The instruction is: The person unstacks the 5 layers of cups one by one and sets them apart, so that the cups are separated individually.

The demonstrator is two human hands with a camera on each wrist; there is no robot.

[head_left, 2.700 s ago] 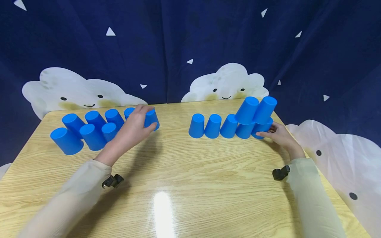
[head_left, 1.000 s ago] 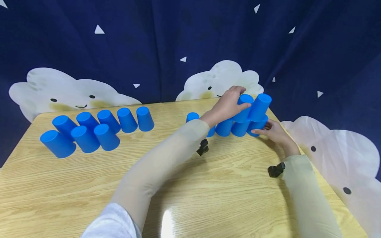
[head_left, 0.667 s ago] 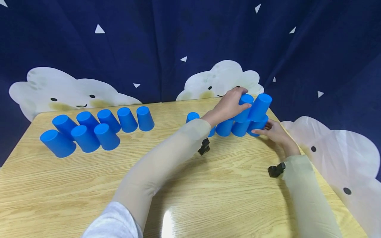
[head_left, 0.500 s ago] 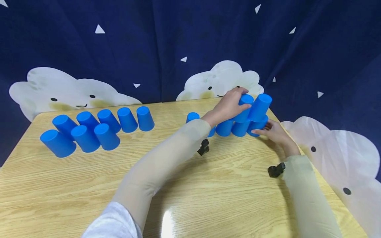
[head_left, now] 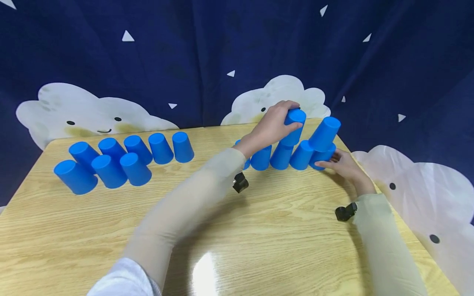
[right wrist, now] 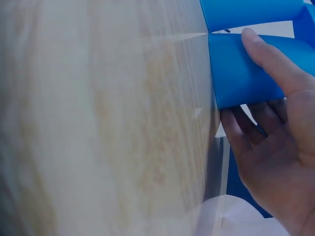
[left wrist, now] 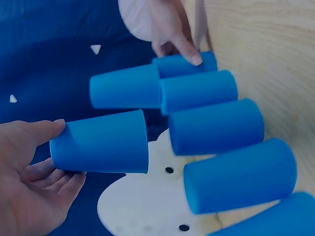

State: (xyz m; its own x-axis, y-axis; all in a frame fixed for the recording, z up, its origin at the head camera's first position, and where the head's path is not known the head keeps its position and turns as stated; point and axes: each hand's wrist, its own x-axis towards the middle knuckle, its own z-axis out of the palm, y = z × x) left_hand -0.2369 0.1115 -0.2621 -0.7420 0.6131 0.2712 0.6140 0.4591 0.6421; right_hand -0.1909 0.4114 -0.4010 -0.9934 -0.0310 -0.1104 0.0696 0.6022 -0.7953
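Note:
My left hand (head_left: 274,123) grips an upside-down blue cup (head_left: 295,125) near its narrow end, thumb in front and fingers behind. In the left wrist view this held cup (left wrist: 101,142) is apart from the row of cups beside it. At the right end, my right hand (head_left: 346,166) holds the last bottom-row cup (head_left: 323,158) between thumb and fingers. Another cup (head_left: 325,133) stands on top at that end. The right wrist view shows my thumb on the gripped cup's side (right wrist: 236,73). My left wrist partly covers the leftmost row cup (head_left: 246,163).
On the left of the wooden table (head_left: 281,230) stand several upside-down blue cups (head_left: 109,170) in two loose rows. A dark blue curtain (head_left: 207,61) with white clouds hangs behind the far edge. The table's right edge runs close by my right forearm.
My left hand brought a cup over from the left, set it against the upper cup, then lifted it and shifted slightly left. The right hand stays on its cup.

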